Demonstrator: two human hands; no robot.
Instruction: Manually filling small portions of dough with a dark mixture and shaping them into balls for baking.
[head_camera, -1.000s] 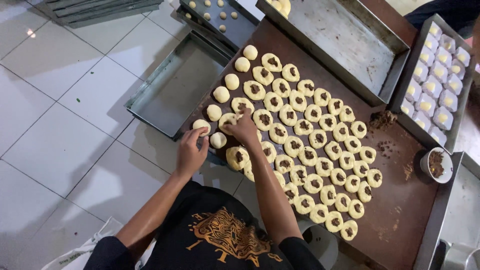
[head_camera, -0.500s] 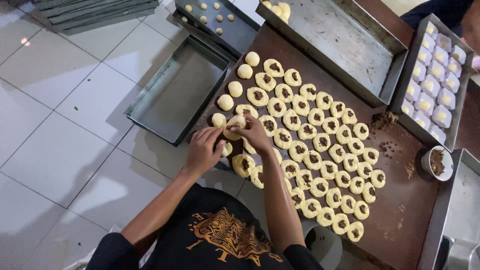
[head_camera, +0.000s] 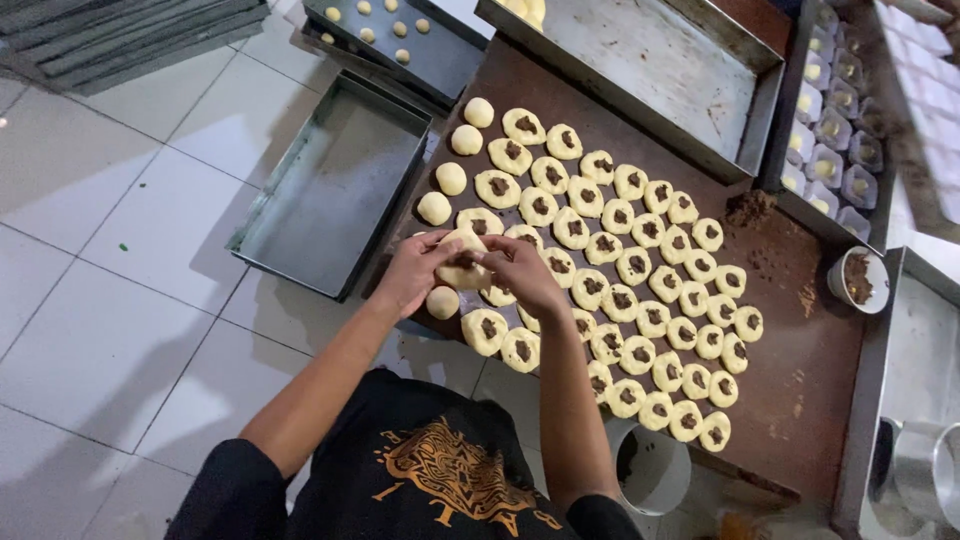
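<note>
My left hand (head_camera: 412, 270) and my right hand (head_camera: 522, 268) are closed together around one pale dough piece (head_camera: 464, 262), pinching it between the fingers over the near left corner of a brown board (head_camera: 800, 400). Rows of flattened dough rounds with dark filling (head_camera: 620, 230) cover the board. A column of smooth closed dough balls (head_camera: 452, 178) runs along the board's left edge, and one ball (head_camera: 442, 302) lies just below my hands.
An empty metal tray (head_camera: 330, 190) sits on the tiled floor to the left. A large steel tray (head_camera: 640, 70) lies beyond the board. A small bowl of brown filling (head_camera: 858, 280) stands at right, near a tray of filled cups (head_camera: 830, 150).
Both hands have lifted a filled dough round off the board and closed around it, drawing together. The view has shifted slightly.
</note>
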